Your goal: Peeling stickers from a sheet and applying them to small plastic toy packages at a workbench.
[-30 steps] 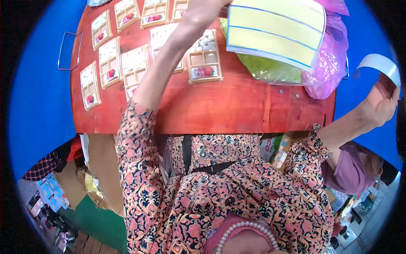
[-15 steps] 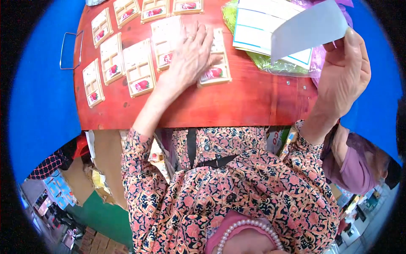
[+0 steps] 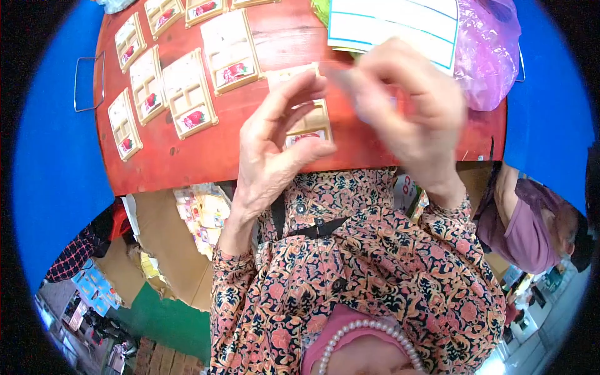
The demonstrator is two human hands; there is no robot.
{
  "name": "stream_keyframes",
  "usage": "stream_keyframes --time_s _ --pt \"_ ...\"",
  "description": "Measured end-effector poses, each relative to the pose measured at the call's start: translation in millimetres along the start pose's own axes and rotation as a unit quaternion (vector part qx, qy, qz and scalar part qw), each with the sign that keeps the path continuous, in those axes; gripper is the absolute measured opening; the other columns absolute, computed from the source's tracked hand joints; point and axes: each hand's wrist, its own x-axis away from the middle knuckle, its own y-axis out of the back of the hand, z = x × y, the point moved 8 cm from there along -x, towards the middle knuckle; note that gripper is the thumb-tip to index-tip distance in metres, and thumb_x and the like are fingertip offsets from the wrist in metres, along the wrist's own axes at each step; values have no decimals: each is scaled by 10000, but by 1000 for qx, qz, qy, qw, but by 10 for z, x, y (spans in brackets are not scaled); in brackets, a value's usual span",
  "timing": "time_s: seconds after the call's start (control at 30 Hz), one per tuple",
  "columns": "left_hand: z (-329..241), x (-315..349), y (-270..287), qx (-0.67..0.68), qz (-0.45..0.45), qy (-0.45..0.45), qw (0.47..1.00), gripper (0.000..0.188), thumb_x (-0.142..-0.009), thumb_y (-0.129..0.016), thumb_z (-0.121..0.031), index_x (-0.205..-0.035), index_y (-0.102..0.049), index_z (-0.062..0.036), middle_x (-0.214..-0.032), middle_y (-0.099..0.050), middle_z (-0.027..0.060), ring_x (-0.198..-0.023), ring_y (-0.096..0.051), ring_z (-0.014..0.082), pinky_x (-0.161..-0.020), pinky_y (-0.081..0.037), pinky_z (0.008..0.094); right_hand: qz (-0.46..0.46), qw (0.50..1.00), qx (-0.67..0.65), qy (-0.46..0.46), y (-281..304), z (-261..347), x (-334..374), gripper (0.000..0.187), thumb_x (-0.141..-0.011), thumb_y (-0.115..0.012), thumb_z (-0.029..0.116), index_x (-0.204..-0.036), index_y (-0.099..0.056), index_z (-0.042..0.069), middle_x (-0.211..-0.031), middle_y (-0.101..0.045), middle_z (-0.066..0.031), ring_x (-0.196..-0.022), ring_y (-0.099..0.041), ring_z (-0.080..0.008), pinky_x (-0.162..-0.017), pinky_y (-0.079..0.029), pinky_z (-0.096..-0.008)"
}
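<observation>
Tabletop, red, wooden: bears 9 visible beige compartmented trays with strawberry pictures; 1 purple plastic bag, right.

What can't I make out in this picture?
In the head view:
Right hand: motion blur hides whether its fingers grip anything.
Tray behind the left hand: partly covered by that hand.
Farthest trays: cut off by the top edge.
Purple bag: crinkled plastic obscures any contents.

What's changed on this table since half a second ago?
The left hand and the tray beneath it came nearer the body. The right hand swung left; it is too blurred to tell whether it still holds the white strip. Lined sheets and other trays stayed put.
</observation>
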Motion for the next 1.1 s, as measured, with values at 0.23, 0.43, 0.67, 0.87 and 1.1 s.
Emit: stream_keyframes --time_s 0.23,0.43,0.67,0.87,1.1 --pt "223 59 218 66 -145 67 985 397 -779 -634 14 -1149 -495 60 -980 -618 132 -879 -608 177 -831 -502 297 68 995 -62 42 -325 -166 120 188 -748 -632 61 -927 -612 6 -868 -588 -110 -829 -577 -231 -723 -460 -305" --pt "378 94 376 158 -175 85 968 272 -833 -600 -46 -1077 -545 61 -999 -622 177 -907 -624 201 -799 -520 298 102 990 -9 -92 -320 -586 464 320 -768 -643 76 -1066 -572 -18 -938 -611 -101 -887 -581 -213 -786 -460 -291" --pt "337 289 550 27 -277 73 958 122 -803 -644 -44 -903 -641 26 -868 -640 63 -762 -569 76 -712 -445 210 167 923 -149 -314 -527 -827 736 180 -782 -654 113 -875 -621 -39 -753 -629 -28 -714 -551 -68 -658 -447 -213" --pt "284 460 644 -138 -287 45 947 52 -793 -649 -28 -824 -646 14 -718 -592 -3 -659 -514 43 -624 -389 172 113 924 -152 -331 -520 -894 740 184 -763 -686 146 -821 -624 -17 -726 -617 -22 -685 -539 -52 -621 -436 -203" --pt "340 521 719 -208 -318 98 920 110 -768 -690 -70 -820 -635 10 -621 -575 -12 -524 -485 23 -459 -366 158 104 930 -130 -328 -604 -1000 740 207 -755 -704 177 -795 -628 -12 -701 -612 -16 -652 -533 -52 -590 -431 -206"
